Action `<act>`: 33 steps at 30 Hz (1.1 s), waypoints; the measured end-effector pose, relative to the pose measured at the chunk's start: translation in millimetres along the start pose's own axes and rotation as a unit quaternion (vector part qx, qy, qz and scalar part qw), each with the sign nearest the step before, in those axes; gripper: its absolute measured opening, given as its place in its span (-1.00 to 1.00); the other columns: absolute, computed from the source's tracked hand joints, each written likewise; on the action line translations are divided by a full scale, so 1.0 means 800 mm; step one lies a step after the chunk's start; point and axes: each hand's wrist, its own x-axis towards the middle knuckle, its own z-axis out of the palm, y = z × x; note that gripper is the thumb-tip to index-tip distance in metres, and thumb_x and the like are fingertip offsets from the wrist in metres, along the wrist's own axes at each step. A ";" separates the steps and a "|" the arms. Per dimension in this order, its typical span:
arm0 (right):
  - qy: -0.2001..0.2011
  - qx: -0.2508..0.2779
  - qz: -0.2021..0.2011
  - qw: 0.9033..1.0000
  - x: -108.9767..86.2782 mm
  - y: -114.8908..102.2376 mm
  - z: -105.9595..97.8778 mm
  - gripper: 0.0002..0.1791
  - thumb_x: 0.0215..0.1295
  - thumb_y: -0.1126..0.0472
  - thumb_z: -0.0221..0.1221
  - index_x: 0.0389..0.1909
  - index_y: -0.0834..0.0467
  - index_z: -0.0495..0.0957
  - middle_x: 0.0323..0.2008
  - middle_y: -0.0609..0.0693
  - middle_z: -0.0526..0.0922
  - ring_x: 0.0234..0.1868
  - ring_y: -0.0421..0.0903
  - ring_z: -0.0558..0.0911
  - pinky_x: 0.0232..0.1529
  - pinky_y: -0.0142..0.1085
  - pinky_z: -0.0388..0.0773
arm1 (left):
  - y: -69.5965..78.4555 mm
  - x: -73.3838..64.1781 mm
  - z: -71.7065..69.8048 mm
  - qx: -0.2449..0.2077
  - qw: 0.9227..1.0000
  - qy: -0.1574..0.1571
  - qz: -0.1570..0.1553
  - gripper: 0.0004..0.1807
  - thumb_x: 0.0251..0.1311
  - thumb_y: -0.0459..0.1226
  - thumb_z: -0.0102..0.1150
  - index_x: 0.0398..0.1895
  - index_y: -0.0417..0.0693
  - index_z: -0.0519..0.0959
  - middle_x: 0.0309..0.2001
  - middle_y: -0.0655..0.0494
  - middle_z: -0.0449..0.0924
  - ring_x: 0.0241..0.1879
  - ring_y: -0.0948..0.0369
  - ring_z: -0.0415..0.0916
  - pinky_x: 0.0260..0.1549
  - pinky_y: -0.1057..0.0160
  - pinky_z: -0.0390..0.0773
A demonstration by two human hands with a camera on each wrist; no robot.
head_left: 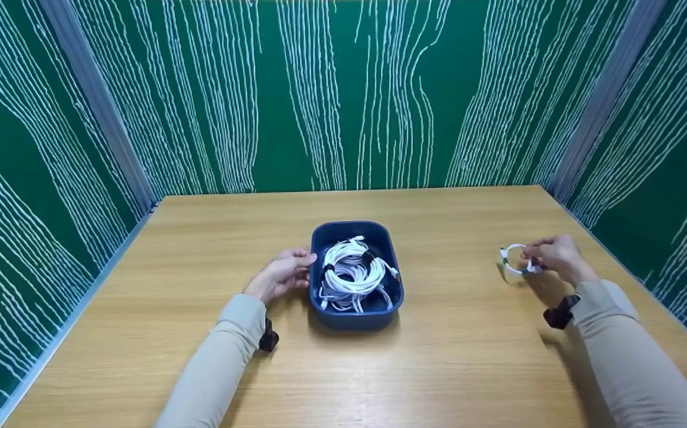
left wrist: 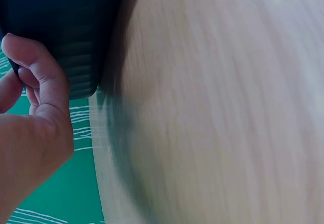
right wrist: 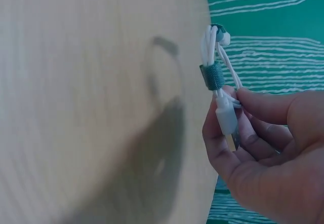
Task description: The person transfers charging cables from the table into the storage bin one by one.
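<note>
A dark blue plastic bin (head_left: 352, 321) stands on the table and holds several coiled white cables (head_left: 373, 276), bound with black ties. At its left wall, my left hand (head_left: 284, 273) holds the rim with curled fingers; the left wrist view shows this hand (left wrist: 40, 102) against the bin's ribbed side (left wrist: 76, 57). Off to the right, above the tabletop, my right hand (head_left: 557, 257) pinches a small coiled white USB cable (head_left: 514, 246). Close up in the right wrist view, green straps (right wrist: 213, 76) bind this cable, and its metal-tipped plug (right wrist: 226, 117) hangs by the fingers (right wrist: 268, 105).
The light wooden table (head_left: 200, 238) runs back to green panels (head_left: 266, 119) with white wavy lines. Grey posts (head_left: 96, 98) stand at the two back corners. Shadows of my right hand and the cable fall on the wood.
</note>
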 end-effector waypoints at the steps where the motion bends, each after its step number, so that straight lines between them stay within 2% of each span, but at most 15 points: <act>1: -0.003 0.000 -0.001 1.000 0.001 -0.003 0.002 -0.56 0.43 0.28 0.00 0.19 0.48 0.28 -0.42 -0.16 0.66 -0.34 -0.25 0.65 -0.23 -0.36 0.63 | 0.000 0.000 0.000 0.000 1.000 0.000 0.000 -0.90 0.37 -0.33 0.02 -0.31 -0.05 0.33 -0.50 0.18 0.40 -0.60 0.28 0.38 -0.64 0.42 0.45; 9: -0.008 0.025 -0.018 0.999 0.008 -0.028 0.022 -0.54 0.42 0.30 0.02 0.21 0.50 0.26 -0.46 -0.19 0.67 -0.35 -0.29 0.65 -0.27 -0.40 0.64 | -0.002 -0.002 -0.001 -0.002 1.000 -0.004 0.001 -0.91 0.38 -0.33 0.01 -0.29 -0.05 0.33 -0.48 0.18 0.41 -0.59 0.28 0.39 -0.63 0.42 0.45; 16: -0.024 0.062 -0.057 0.996 0.009 -0.049 0.041 -0.58 0.40 0.34 0.03 0.15 0.54 0.25 -0.49 -0.18 0.69 -0.40 -0.31 0.66 -0.33 -0.44 0.64 | -0.001 -0.002 -0.001 0.002 1.000 -0.003 0.004 -0.91 0.39 -0.33 -0.02 -0.32 -0.04 0.36 -0.49 0.19 0.37 -0.56 0.29 0.37 -0.62 0.41 0.45; 23: -0.036 0.081 -0.055 0.995 0.013 -0.070 0.062 -0.56 0.39 0.34 0.06 0.16 0.53 0.25 -0.48 -0.16 0.68 -0.37 -0.30 0.67 -0.32 -0.45 0.63 | 0.001 -0.002 -0.001 0.006 1.000 -0.009 0.005 -0.89 0.40 -0.31 -0.02 -0.34 -0.04 0.36 -0.46 0.18 0.37 -0.54 0.28 0.36 -0.55 0.38 0.44; 33: -0.065 0.087 -0.053 0.993 0.016 -0.097 0.091 -0.54 0.39 0.32 0.08 0.18 0.52 0.26 -0.46 -0.14 0.69 -0.36 -0.28 0.66 -0.29 -0.44 0.63 | 0.002 -0.002 0.001 0.009 1.000 -0.005 0.002 -0.92 0.39 -0.32 -0.02 -0.30 -0.07 0.34 -0.45 0.17 0.37 -0.54 0.28 0.37 -0.58 0.40 0.45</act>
